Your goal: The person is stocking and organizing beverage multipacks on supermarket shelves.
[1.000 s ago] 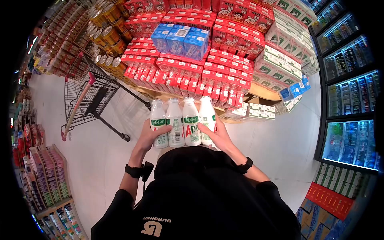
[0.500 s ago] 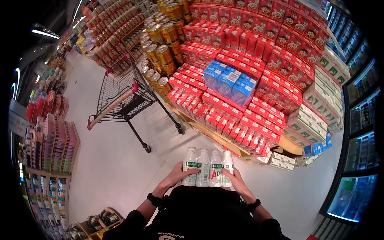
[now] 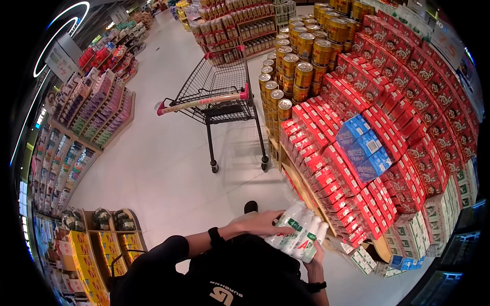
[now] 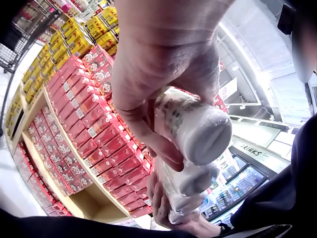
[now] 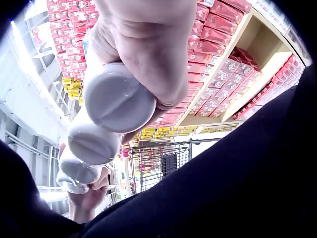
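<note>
A clear-wrapped pack of several white plastic bottles (image 3: 305, 239) with green and red labels is held close in front of the body, tilted. My left hand (image 3: 261, 223) grips its left end, thumb on the front and fingers wrapped behind. At the other end, my right hand (image 3: 316, 256) holds the last bottle low down. The left wrist view shows the left fingers curled round an end bottle (image 4: 210, 134), its base facing the camera. Round white bottle bases (image 5: 120, 98) line up in the right wrist view beneath the right palm.
A shopping cart (image 3: 217, 97) stands ahead on the pale floor (image 3: 168, 153). On the right rises a display of red drink cartons (image 3: 352, 168), a blue pack (image 3: 362, 148) on top and gold cans (image 3: 306, 66) beside it. Shelves of goods (image 3: 92, 107) line the left.
The view and body have turned left, bringing the cart to the middle and the carton display to the right. Both hands keep hold of the bottle pack, which now slants.
</note>
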`<state>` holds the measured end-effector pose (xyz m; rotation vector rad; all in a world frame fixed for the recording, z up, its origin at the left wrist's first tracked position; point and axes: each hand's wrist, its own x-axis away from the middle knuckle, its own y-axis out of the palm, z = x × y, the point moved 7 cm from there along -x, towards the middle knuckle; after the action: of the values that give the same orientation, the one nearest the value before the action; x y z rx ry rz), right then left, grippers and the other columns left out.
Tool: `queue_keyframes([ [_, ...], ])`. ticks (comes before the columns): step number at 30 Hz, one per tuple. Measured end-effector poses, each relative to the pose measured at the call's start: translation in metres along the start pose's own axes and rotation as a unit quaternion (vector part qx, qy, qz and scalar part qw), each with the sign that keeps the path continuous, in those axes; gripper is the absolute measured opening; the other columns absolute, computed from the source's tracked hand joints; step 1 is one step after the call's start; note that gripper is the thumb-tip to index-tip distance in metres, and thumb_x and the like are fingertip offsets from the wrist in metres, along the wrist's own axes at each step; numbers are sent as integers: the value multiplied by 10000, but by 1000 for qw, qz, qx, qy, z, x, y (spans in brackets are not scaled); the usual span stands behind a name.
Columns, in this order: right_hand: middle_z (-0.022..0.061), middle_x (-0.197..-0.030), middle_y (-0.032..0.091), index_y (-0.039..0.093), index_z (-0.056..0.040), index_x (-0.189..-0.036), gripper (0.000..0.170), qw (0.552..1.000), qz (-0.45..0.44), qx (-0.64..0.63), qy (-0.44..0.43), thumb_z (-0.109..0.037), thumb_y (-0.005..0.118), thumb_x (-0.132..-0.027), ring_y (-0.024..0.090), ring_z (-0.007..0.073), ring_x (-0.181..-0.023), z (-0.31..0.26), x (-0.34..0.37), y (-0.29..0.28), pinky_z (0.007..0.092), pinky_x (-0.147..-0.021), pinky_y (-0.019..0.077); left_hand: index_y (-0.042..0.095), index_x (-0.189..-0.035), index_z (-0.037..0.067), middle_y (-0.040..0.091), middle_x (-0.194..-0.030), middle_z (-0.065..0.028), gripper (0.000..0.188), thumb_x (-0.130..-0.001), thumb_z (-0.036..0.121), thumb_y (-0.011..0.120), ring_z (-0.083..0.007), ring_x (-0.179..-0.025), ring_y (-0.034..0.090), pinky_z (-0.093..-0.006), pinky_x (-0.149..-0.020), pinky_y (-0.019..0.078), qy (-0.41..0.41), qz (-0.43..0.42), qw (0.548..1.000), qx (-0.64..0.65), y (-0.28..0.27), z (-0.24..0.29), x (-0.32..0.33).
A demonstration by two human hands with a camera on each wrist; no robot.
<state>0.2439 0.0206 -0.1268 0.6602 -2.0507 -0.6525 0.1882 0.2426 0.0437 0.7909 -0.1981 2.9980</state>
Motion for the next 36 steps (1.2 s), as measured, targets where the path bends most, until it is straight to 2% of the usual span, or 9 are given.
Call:
queue_keyframes([
  [5, 193, -1370, 553, 416, 0, -1424, 555, 998, 11, -45, -51, -351, 421, -994, 576, 374, -1209, -4, -26, 21, 529, -1051, 451, 536, -1335, -3, 676, -1097, -98, 570, -990, 449, 575, -146, -861, 661, -277, -720, 536, 176, 12, 981, 75, -49, -43, -29],
  [6, 189, -1368, 555, 421, -1, -1420, 556, 996, -3, -51, -76, -358, 423, -995, 576, 369, -1211, -7, -33, 30, 528, -1053, 449, 553, -1298, -6, 664, -1128, -105, 525, -990, 417, 590, -186, -945, 663, -330, -776, 543, 56, -11, 985, 166, -69, -27, -14],
  [8, 152, -1382, 555, 431, -27, -1425, 565, 990, -63, -41, -123, -393, 441, -995, 558, 342, -1240, -17, -41, 56, 512, -1073, 432, 553, -1279, -7, 642, -1187, -139, 512, -963, 385, 639, -240, -1037, 650, -367, -831, 540, 104, 167, 978, -62, -143, -25, -14],
  [11, 119, -1402, 547, 436, -56, -1435, 580, 987, 15, -84, -135, -423, 464, -987, 542, 326, -1261, -22, -54, 79, 500, -1083, 424, 461, -1360, 7, 526, -1321, -207, 677, -863, 373, 739, -351, -1214, 529, -441, -1025, 437, 194, 382, 832, -353, -271, -36, -5],
  [15, 94, -1421, 533, 427, -77, -1452, 608, 981, 36, -93, -169, -443, 483, -970, 532, 310, -1278, -33, -64, 123, 507, -1098, 409, 464, -1332, -15, 509, -1307, -188, 743, -828, 463, 728, -342, -1234, 491, -465, -1076, 363, 147, 530, 649, -525, -428, -48, 6],
  [19, 89, -1425, 530, 425, -94, -1460, 611, 964, 97, -112, -221, -452, 489, -969, 528, 301, -1286, -40, -74, 165, 490, -1096, 416, 569, -1039, 39, 623, -971, -112, 457, -937, 483, 602, -280, -998, 579, -422, -898, 420, 71, 476, 721, -498, -514, -94, -8],
  [22, 73, -1353, 581, 455, -105, -1432, 587, 953, 145, -138, -226, -474, 490, -978, 588, 267, -1193, -34, -77, 185, 428, -994, 495, 542, -960, 57, 592, -881, -98, 385, -963, 441, 578, -282, -892, 573, -415, -843, 404, 111, 482, 693, -524, -528, -115, -10],
  [28, 70, -1269, 627, 498, -103, -1389, 559, 946, 153, -92, -272, -493, 480, -990, 640, 235, -1072, -46, -88, 212, 372, -892, 543, 555, -959, 49, 592, -889, -110, 385, -952, 433, 589, -296, -888, 570, -406, -810, 414, 132, 490, 709, -489, -529, -124, -3],
  [36, 84, -1373, 565, 447, -86, -1430, 577, 937, 150, -71, -309, -459, 464, -990, 575, 269, -1219, -69, -92, 213, 438, -1039, 475, 619, -1011, 32, 629, -910, -122, 436, -936, 461, 607, -293, -900, 604, -397, -837, 434, 115, 488, 719, -481, -494, -135, 22],
])
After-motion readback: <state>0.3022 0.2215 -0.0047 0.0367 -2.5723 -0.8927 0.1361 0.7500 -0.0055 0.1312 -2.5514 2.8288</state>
